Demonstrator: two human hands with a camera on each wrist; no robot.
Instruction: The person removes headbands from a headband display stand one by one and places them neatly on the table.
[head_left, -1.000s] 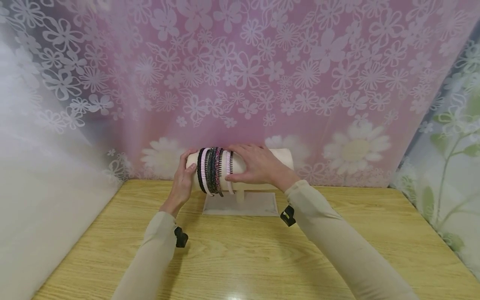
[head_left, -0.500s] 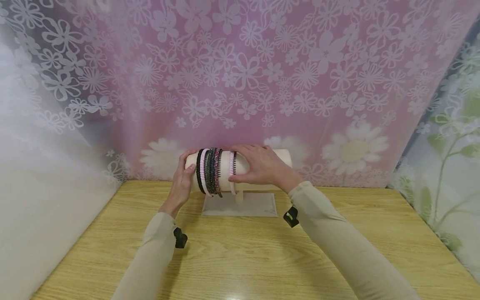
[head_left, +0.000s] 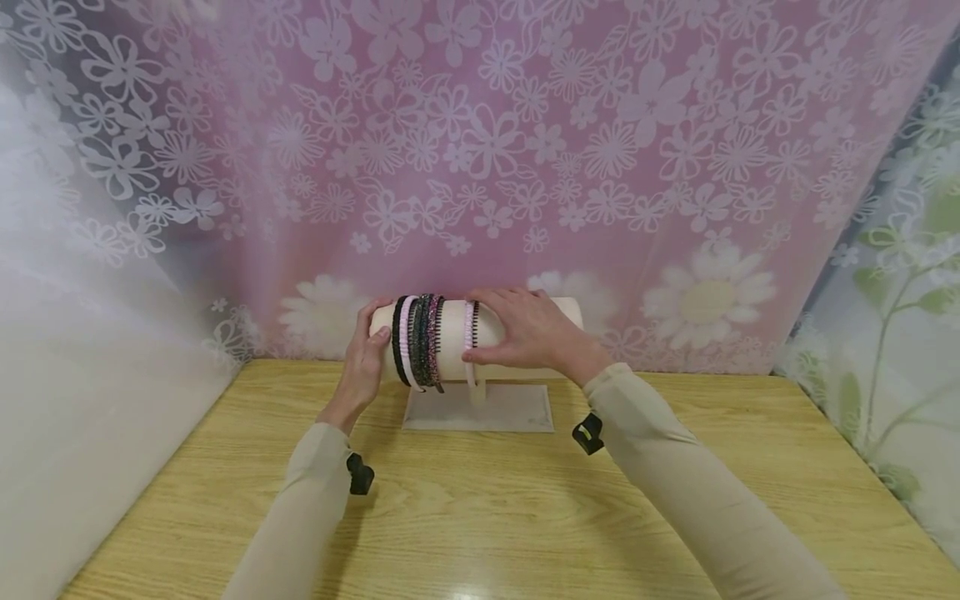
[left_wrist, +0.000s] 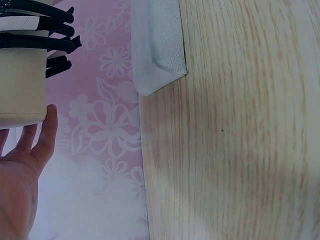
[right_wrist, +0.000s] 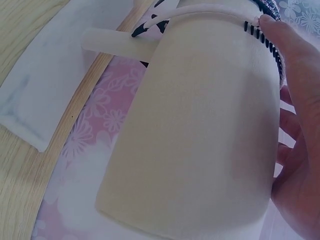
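A cream headband stand (head_left: 452,337) with a horizontal roll carries several headbands. My left hand (head_left: 365,358) grips the roll's left end, thumb in front; in the left wrist view its fingers (left_wrist: 48,131) lie against the end's edge. My right hand (head_left: 528,333) pinches a light pink headband (head_left: 470,327) with dark comb teeth, set apart on the right. The thumb (right_wrist: 280,32) is right at that band in the right wrist view, with the other fingers behind the roll. Bunched at the left are a black headband (head_left: 400,342), a pink one (head_left: 407,340) and glittery dark ones (head_left: 425,342).
The stand's pale flat base (head_left: 517,412) rests near the back of the wooden table (head_left: 465,508). A pink flowered curtain (head_left: 480,167) hangs close behind, with a white sheet (head_left: 97,400) at the left and a floral one (head_left: 892,333) at the right.
My right hand has slid the light pink headband a little to the right along the roll, widening the gap to the bunched ones. The left hand keeps its hold.
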